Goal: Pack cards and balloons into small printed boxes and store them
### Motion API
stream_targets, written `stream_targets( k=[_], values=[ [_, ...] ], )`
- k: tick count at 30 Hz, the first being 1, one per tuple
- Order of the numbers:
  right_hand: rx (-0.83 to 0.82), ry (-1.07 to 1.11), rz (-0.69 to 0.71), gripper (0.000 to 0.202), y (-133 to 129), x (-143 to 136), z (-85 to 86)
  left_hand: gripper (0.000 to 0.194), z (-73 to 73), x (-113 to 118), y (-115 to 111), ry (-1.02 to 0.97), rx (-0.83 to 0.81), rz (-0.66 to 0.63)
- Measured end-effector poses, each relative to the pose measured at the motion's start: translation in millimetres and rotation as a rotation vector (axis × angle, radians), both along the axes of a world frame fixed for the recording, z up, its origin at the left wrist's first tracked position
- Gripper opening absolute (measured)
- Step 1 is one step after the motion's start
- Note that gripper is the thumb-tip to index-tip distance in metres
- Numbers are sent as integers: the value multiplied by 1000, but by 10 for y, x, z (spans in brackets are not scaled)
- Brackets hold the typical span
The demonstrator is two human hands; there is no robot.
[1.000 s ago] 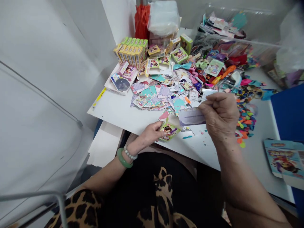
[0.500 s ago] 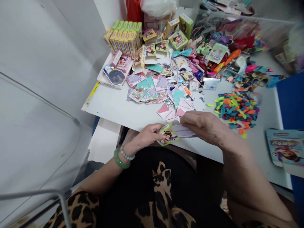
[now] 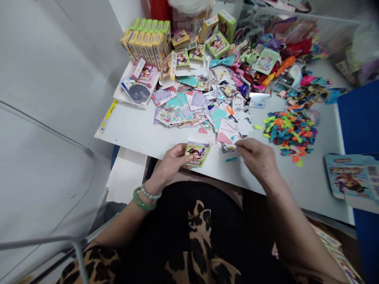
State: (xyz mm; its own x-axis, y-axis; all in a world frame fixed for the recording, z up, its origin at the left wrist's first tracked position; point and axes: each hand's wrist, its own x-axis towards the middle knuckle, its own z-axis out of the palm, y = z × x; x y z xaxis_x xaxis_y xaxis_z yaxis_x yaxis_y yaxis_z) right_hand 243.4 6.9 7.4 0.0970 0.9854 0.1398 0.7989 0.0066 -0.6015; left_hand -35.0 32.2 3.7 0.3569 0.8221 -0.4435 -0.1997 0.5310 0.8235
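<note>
A small green box (image 3: 197, 155) with a cartoon girl on its front stands upright in my left hand (image 3: 177, 161), thumb across the front. Its top end looks open, with pale flaps. Over the table's front part, my right hand (image 3: 258, 159) has thumb and fingers pinched together; what they hold, if anything, is too small to make out. Beside those fingertips lie a small picture piece (image 3: 227, 147) and a pink-and-white card (image 3: 226, 132). A teal balloon (image 3: 231, 159) rests by itself just below them.
Loose cards (image 3: 183, 106) spread behind my hands. Yellow and green boxes (image 3: 148, 43) stand in rows at the back left, near a white tray (image 3: 118, 88). Colourful balloons (image 3: 291, 130) are heaped at right, beside a flattened blue box (image 3: 349, 177). A clear bin (image 3: 334, 27) stands behind.
My left hand has turned the green box upright and moved it slightly left. The purple-white card between my hands no longer shows there. A teal balloon now shows on the table near my right hand.
</note>
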Motion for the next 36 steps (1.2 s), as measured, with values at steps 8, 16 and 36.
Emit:
stream_targets(
  k=[8, 16, 36],
  values=[
    [-148, -351, -81, 23, 153, -370, -327, 40, 59, 75, -9, 16, -16, 39],
    [181, 26, -291, 15, 201, -19, -245, 42, 14, 65, 19, -10, -39, 74],
    [-84, 426, -380, 11, 442, -47, -165, 39, 59, 50, -10, 56, -56, -12]
  ],
)
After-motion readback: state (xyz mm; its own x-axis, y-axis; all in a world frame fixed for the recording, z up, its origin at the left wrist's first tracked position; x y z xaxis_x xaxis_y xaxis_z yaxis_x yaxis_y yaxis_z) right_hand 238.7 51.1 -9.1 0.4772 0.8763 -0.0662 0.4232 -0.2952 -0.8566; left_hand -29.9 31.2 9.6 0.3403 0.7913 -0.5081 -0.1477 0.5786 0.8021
